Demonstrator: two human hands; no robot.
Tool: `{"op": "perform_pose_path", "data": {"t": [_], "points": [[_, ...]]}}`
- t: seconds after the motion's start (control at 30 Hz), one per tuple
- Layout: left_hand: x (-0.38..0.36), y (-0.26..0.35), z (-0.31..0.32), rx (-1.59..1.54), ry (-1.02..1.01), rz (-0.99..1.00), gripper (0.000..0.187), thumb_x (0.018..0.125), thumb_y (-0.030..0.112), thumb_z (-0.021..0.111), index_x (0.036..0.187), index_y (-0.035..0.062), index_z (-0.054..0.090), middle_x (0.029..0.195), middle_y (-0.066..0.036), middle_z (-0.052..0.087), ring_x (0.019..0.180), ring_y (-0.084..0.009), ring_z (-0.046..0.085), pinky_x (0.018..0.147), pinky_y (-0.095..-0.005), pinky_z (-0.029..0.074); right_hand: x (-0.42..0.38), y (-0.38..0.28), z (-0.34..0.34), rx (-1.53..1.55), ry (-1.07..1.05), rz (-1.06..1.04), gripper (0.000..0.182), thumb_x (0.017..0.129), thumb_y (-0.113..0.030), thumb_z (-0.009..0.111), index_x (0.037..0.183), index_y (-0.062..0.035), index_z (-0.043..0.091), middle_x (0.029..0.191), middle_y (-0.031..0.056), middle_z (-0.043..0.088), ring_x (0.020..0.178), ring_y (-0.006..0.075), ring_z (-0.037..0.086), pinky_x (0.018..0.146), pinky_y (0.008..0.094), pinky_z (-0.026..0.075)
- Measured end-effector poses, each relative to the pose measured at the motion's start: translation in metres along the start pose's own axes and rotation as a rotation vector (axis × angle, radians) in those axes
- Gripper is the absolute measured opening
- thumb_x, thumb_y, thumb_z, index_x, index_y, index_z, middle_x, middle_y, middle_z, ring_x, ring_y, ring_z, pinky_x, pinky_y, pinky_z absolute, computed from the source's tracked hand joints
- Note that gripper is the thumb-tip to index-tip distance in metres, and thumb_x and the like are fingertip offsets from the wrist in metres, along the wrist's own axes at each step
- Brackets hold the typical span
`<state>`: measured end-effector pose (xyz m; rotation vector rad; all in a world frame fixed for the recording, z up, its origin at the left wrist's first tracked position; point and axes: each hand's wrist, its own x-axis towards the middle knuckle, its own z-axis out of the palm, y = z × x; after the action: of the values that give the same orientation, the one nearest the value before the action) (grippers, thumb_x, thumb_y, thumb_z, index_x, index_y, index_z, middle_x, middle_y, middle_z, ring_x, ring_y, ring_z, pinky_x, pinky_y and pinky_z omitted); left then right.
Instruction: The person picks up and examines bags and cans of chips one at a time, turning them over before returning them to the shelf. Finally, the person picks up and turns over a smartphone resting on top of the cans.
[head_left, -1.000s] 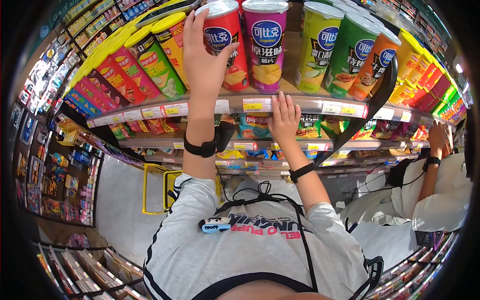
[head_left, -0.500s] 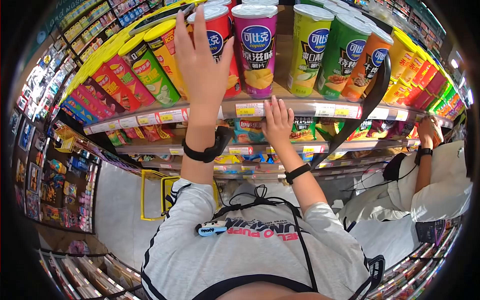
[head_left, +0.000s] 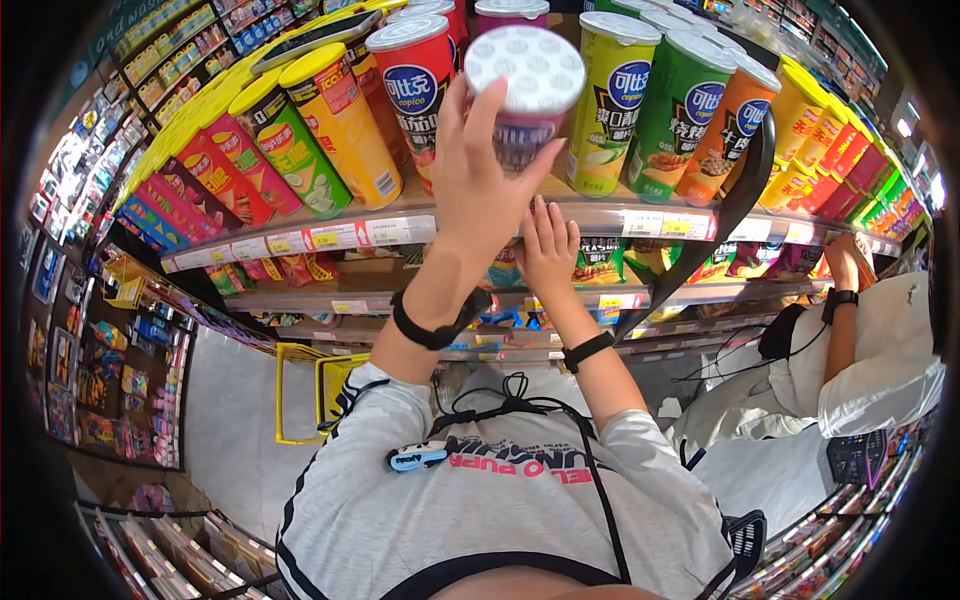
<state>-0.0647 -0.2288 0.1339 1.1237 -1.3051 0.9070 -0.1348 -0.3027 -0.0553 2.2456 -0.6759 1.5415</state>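
1. Purple canister (head_left: 524,72), tilted, which we grasp in our left hand (head_left: 485,190) between red canister (head_left: 410,92) and lime canister (head_left: 614,105).
2. Our right hand (head_left: 549,248), released, fingers extended at the shelf edge (head_left: 600,217).

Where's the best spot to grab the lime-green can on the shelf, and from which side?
Probably around the upper body of the lime-green can, just below its lid, from the front: it is a round tube standing upright, facing you openly, while the dark-green can crowds its right side.
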Motion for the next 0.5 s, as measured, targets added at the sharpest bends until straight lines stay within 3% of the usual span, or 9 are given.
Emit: {"op": "perform_pose_path", "data": {"t": [0.1, 0.13, 0.17, 0.2, 0.23, 0.27, 0.3, 0.37, 0.5], "points": [[-0.016, 0.006, -0.009, -0.157, 0.012, -0.113, 0.08, 0.063, 0.016, 0.083, 0.127, 0.0092, 0.035, 0.125, -0.023, 0.041, 0.107, -0.0372, 0.051, 0.084, -0.0413, 0.047, 0.0, 0.0, 0.003, -0.021, 0.043, -0.009, 0.058, 0.074, -0.017, 0.059, 0.13, -0.0142, 0.048, 0.137, 0.0063, 0.045, 0.126, 0.0216, 0.041, 0.105, 0.041, 0.023], [-0.016, 0.008, -0.019, -0.155, -0.005, -0.187, 0.082, 0.062, 0.012, 0.084, 0.126, 0.0046, 0.033, 0.123, -0.02, 0.04, 0.107, -0.0307, 0.05, 0.084, -0.0371, 0.046, -0.001, -0.001, 0.002, -0.022, 0.034, -0.009, 0.057, 0.074, -0.017, 0.058, 0.13, -0.0143, 0.048, 0.137, 0.0062, 0.045, 0.126, 0.0216, 0.041, 0.105, 0.041, 0.022], [-0.014, 0.016, -0.026, -0.071, 0.147, -0.113, 0.085, 0.06, 0.007, 0.084, 0.127, 0.0025, 0.03, 0.124, -0.015, 0.036, 0.109, -0.0268, 0.046, 0.085, -0.0358, 0.046, -0.002, 0.0, 0.002, -0.025, 0.029, -0.01, 0.057, 0.074, -0.017, 0.058, 0.13, -0.0143, 0.049, 0.137, 0.006, 0.045, 0.126, 0.0216, 0.041, 0.105, 0.041, 0.022], [-0.003, 0.021, -0.039, -0.209, 0.226, -0.066, 0.092, 0.059, 0.003, 0.083, 0.13, 0.0043, 0.025, 0.127, -0.013, 0.032, 0.113, -0.0277, 0.042, 0.089, -0.0384, 0.045, -0.001, 0.001, 0.005, -0.028, 0.025, -0.012, 0.056, 0.074, -0.017, 0.058, 0.129, -0.0144, 0.049, 0.137, 0.0058, 0.045, 0.126, 0.0216, 0.041, 0.105, 0.041, 0.022], [0.003, 0.028, -0.05, -0.306, 0.409, -0.168, 0.097, 0.059, -0.002, 0.082, 0.133, 0.0071, 0.02, 0.128, -0.013, 0.031, 0.114, -0.0289, 0.042, 0.092, -0.0413, 0.045, 0.0, 0.003, 0.008, -0.017, 0.042, -0.013, 0.056, 0.074, -0.017, 0.058, 0.129, -0.0145, 0.049, 0.136, 0.0057, 0.046, 0.126, 0.0216, 0.041, 0.106, 0.0408, 0.021], [0.008, 0.041, -0.067, -0.296, 0.409, -0.316, 0.083, 0.073, -0.001, 0.071, 0.135, 0.0084, 0.016, 0.128, -0.015, 0.038, 0.115, -0.0245, 0.044, 0.094, -0.0371, 0.043, -0.003, 0.003, 0.01, -0.002, 0.052, -0.015, 0.056, 0.073, -0.017, 0.057, 0.129, -0.0145, 0.049, 0.136, 0.0056, 0.046, 0.126, 0.0215, 0.041, 0.106, 0.0406, 0.021], [0.005, 0.038, -0.075, -0.327, 0.581, -0.389, 0.071, 0.083, 0.013, 0.063, 0.138, 0.0079, 0.019, 0.129, -0.015, 0.042, 0.116, -0.0235, 0.046, 0.094, -0.0358, 0.043, -0.006, 0.003, 0.01, 0.017, 0.058, -0.02, 0.056, 0.073, -0.016, 0.057, 0.129, -0.0146, 0.05, 0.135, 0.0055, 0.046, 0.126, 0.0215, 0.041, 0.106, 0.0404, 0.021], [0.012, 0.028, -0.096, -0.697, 0.589, -0.428, 0.066, 0.085, 0.029, 0.063, 0.137, 0.0099, 0.027, 0.131, -0.012, 0.043, 0.115, -0.023, 0.047, 0.095, -0.0399, 0.044, -0.008, 0.003, 0.009, -0.016, 0.004, -0.02, 0.057, 0.072, -0.016, 0.057, 0.129, -0.0148, 0.049, 0.135, 0.0053, 0.047, 0.126, 0.0213, 0.041, 0.106, 0.0403, 0.02], [0.007, 0.016, -0.124, -1.317, 0.554, -0.632, 0.063, 0.086, 0.03, 0.061, 0.136, 0.0099, 0.029, 0.13, -0.011, 0.044, 0.114, -0.0225, 0.048, 0.095, -0.0397, 0.043, -0.006, 0.005, 0.012, 0.005, 0.069, -0.034, 0.06, 0.07, -0.015, 0.057, 0.129, -0.0151, 0.049, 0.135, 0.0057, 0.046, 0.126, 0.0212, 0.04, 0.107, 0.0404, 0.019]]}}
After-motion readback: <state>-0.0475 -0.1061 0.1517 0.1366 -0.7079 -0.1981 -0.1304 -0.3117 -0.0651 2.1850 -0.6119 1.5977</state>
